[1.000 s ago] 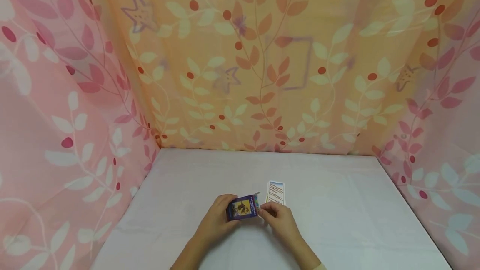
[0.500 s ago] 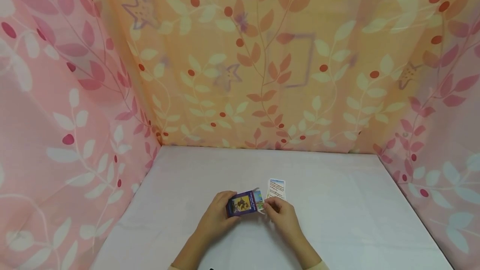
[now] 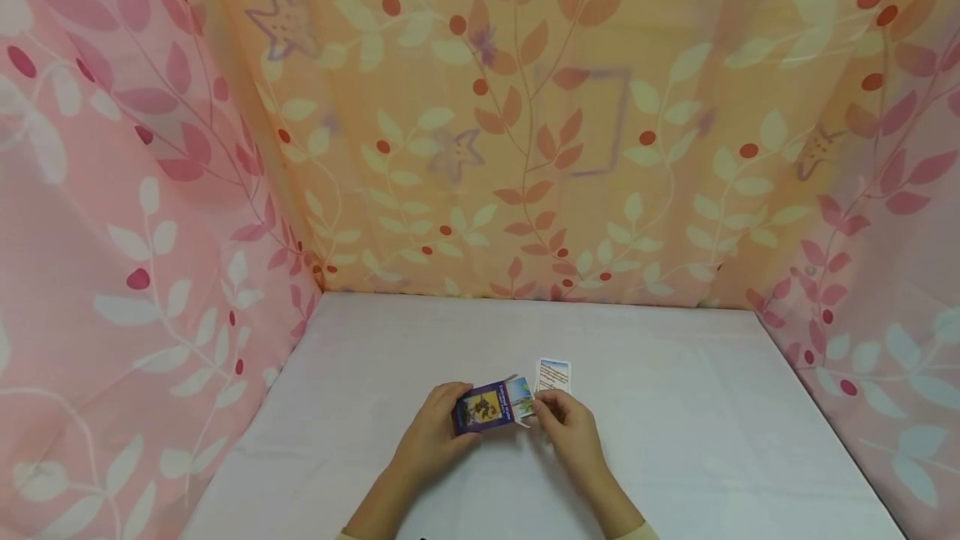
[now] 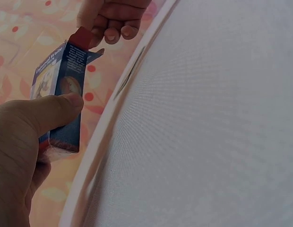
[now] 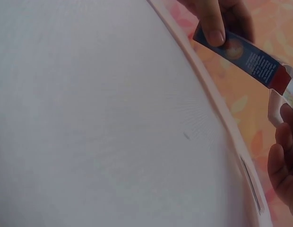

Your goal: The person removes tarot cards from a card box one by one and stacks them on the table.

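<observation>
In the head view my left hand (image 3: 431, 432) grips a dark purple-blue card box (image 3: 483, 408) with a yellow picture on its front. Its thumb presses the narrow side of the box (image 4: 71, 90), as the left wrist view shows. The box's end flaps stand open on the right. A colourful stack of cards (image 3: 520, 395) sticks partly out of that end, and my right hand (image 3: 573, 436) pinches its outer edge. Curled right fingers (image 5: 277, 158) show below the flaps in the right wrist view. How many cards are pinched cannot be told.
Behind the right hand, a few cards (image 3: 555, 373) with a white border and brown slanting lines lie on the white table (image 3: 375, 348). Flower-patterned curtains (image 3: 450, 190) close in the back and both sides.
The right hand has moved a little to the right and drawn the cards farther out of the box. The left hand keeps its grip on the box, which is tilted slightly more.
</observation>
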`<state>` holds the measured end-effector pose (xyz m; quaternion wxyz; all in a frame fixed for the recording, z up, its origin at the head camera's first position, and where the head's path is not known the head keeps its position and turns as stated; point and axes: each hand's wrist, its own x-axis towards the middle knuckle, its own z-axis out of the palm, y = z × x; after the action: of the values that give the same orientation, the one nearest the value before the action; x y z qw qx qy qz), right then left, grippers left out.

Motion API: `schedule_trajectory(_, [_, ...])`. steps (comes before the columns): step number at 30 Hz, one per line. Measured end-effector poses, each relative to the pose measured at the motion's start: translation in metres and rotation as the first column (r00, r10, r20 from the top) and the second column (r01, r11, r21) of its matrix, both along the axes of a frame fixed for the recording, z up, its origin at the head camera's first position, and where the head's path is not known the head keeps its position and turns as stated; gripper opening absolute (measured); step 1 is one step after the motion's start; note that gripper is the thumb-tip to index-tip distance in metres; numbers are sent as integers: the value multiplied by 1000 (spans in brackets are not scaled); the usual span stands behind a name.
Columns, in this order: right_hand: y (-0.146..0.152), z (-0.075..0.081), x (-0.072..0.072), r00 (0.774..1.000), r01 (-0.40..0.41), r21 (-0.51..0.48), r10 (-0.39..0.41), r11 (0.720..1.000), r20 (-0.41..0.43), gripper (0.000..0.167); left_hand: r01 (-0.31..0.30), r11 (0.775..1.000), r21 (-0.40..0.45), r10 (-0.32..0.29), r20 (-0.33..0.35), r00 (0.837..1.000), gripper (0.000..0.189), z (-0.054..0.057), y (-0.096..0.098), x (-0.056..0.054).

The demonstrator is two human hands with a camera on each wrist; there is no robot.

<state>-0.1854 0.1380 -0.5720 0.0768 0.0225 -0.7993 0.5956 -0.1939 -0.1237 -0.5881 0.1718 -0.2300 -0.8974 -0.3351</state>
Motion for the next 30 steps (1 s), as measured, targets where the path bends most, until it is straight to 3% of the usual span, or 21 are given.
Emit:
schedule_trajectory(10, [6,2,-2,996,42,-62,-46,997,-71,11,-4,1000,-12,4,17,1000,81,0,-1,0])
schedule_trajectory(30, [17,3,-7,986,96,-40,-100,995,-134,13,-14,1000,-10,14,39,999,83,0,-1,-1])
